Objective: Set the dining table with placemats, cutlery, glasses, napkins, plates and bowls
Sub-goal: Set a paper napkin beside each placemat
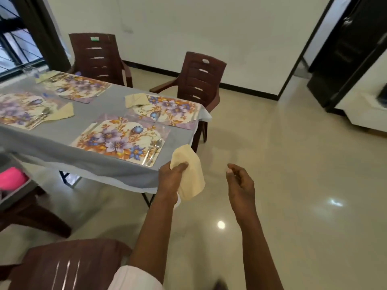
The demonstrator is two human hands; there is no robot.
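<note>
Head view: the left hand [172,178] is at center frame, thumb and fingers pinching a cream napkin [191,176]. The cloth hangs folded at the near right corner of the table [62,143], which wears a grey cloth. Whether the napkin touches the table edge, I cannot tell. The right hand [240,182] is well apart from the left, out over the shiny floor [282,164], fingers loosely curled and holding nothing.

Just left of the held napkin lies the nearest floral placemat [113,139], with a fork [151,146] and spoon [158,143] side by side on its right end. Beyond it, the far-right placemat [169,110] has a second napkin [136,99] resting at its left edge. At the left edge of the frame, another placemat [14,109] carries cutlery [39,118] and a third napkin [62,113] beside it. In the upper left sits a fourth placemat [77,86], with a clear glass [31,72] past it.

Two brown plastic chairs [98,57] stand behind the table, and a third chair [67,262] fills the bottom left.
</note>
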